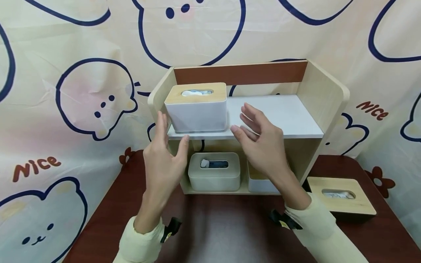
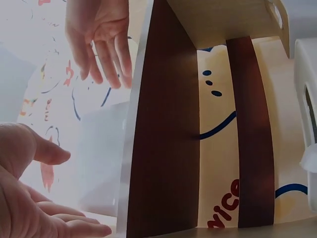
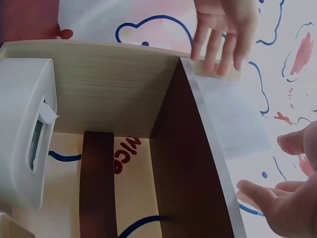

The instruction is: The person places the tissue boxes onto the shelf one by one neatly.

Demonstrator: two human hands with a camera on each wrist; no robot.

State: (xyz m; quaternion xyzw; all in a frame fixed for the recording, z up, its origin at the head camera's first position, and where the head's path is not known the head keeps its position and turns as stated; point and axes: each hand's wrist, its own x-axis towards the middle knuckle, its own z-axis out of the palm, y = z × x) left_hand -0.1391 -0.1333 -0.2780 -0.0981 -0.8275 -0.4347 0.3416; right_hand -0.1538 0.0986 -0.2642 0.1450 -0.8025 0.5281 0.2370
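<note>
A white tissue box (image 1: 198, 115) with a light wooden lid stands at the left end of the white upper shelf (image 1: 276, 113). My left hand (image 1: 164, 157) is raised at the box's left front, thumb and fingers spread. To the right of the box hovers my right hand (image 1: 263, 138), its fingers extended and apart from the box. Both hands hold nothing. In the left wrist view, the washed-out side of the white box (image 2: 101, 158) shows between the two hands. The right wrist view has the right hand (image 3: 292, 193) at its lower right.
Below, a cream tissue box (image 1: 214, 175) and a wooden-lidded white box (image 1: 260, 179), partly hidden by my right arm, stand on the lower shelf. Another wooden-lidded tissue box (image 1: 342, 195) sits on the dark table (image 1: 217, 226) at right. Side panels (image 1: 329, 91) bound the shelf.
</note>
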